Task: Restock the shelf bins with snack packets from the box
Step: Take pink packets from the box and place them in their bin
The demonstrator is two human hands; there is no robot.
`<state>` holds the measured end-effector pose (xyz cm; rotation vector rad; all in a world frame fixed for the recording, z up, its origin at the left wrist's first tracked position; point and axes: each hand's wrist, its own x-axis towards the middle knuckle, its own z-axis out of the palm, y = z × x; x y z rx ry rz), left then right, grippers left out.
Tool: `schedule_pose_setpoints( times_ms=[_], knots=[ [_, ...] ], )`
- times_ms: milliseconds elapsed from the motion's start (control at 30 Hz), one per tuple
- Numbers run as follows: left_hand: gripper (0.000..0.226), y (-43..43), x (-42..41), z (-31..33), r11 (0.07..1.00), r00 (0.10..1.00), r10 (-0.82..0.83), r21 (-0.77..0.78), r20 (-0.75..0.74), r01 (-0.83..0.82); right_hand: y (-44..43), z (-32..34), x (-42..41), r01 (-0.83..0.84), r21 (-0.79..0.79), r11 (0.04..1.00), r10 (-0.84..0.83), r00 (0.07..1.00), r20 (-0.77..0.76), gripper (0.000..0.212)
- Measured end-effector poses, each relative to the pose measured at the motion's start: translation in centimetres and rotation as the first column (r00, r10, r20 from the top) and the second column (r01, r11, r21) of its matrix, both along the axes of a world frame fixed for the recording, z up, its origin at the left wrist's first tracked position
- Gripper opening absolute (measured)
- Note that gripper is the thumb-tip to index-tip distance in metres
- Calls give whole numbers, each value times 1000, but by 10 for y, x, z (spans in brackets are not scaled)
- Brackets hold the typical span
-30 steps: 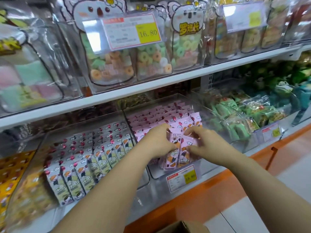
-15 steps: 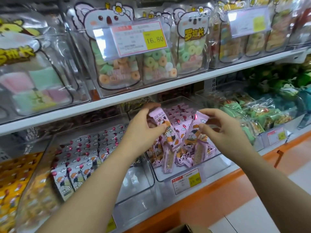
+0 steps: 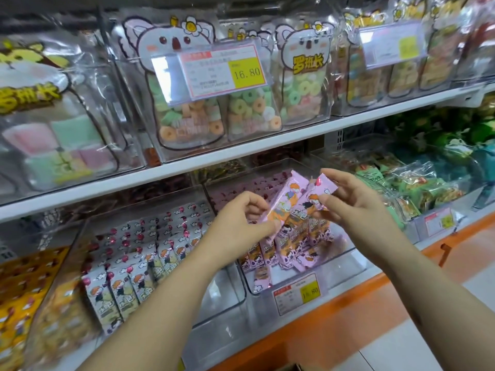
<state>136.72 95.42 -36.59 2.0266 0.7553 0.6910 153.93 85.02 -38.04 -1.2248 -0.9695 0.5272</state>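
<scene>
**Head view: shelf-restock entry**

- **Stock in hand:** a bundle of slim pink foil snack packets point(image 3: 294, 202) with cartoon print. It is at the centre of the frame, held tilted above the clear plastic shelf bin point(image 3: 351, 253) at lower centre. More of the same packets lie loose and askew in the front of that bin, with neater rows behind.
- **Left hand** point(image 3: 241, 218): fingers point(image 3: 257, 203) and thumb pinch the lower end of the bundle.
- **Right hand** point(image 3: 356, 207): fingers point(image 3: 337, 180) and thumb pinch the upper end.
- **Bin front:** yellow-and-white price tag point(image 3: 297, 293).
- **Left of centre:** white-and-green cartoon packets point(image 3: 139, 263), in rows in the next bin.
- **Right of frame:** green wrapped snacks point(image 3: 396, 188).
- **Upper shelf:** clear koala-print bags of ring sweets point(image 3: 241, 108).
- **Bottom edge:** one corner of the brown cardboard box point(image 3: 290, 367).

**Step in hand (judged):** squaring up a handful of packets over the pink bin before setting it in.

**Next move calls for:** lowering the bundle into the front of the bin, lined up with the rows, without scattering the loose packets. After that, a return to the box.
</scene>
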Motion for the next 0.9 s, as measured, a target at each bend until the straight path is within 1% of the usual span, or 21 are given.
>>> schedule_pose_setpoints(
  times_ms=[167,267,333,433,500,567,633,700,767,800,867,900],
  knots=[
    [29,3,-1,-1,984,988,-11,176,-153,38,3,0,-8,-31,-88,996,40,993,107,40],
    [30,4,-1,2,971,982,-6,232,-190,51,7,4,-9,-81,-98,992,94,986,140,38],
    [31,4,0,2,970,977,-15,236,-213,66,9,5,-9,-55,-118,992,83,965,249,37],
    [29,5,0,0,966,962,-33,237,-270,100,9,7,-10,5,-139,990,44,936,350,23],
    [25,7,-1,0,940,923,-17,308,-384,146,8,6,-5,85,-117,989,-28,906,423,22],
    [20,7,0,2,895,837,18,382,-547,231,4,5,1,177,-73,982,-120,865,487,26],
    [14,4,8,3,849,721,31,399,-692,347,1,1,4,230,-68,971,-161,835,527,29],
    [18,1,19,1,850,609,3,323,-793,416,-2,-5,5,246,-102,964,-146,809,569,29],
    [26,-1,29,-2,880,490,-23,214,-872,423,-5,-11,8,246,-143,959,-118,800,588,36],
    [25,-1,33,-4,888,430,-24,179,-902,423,-6,-13,8,246,-161,956,-106,799,592,40],
    [24,-2,39,-8,893,316,1,143,-949,426,-9,-15,10,249,-173,953,-98,791,603,45],
    [28,-2,41,-11,900,273,9,127,-962,416,-10,-15,11,253,-169,953,-99,784,613,45]
  ],
)
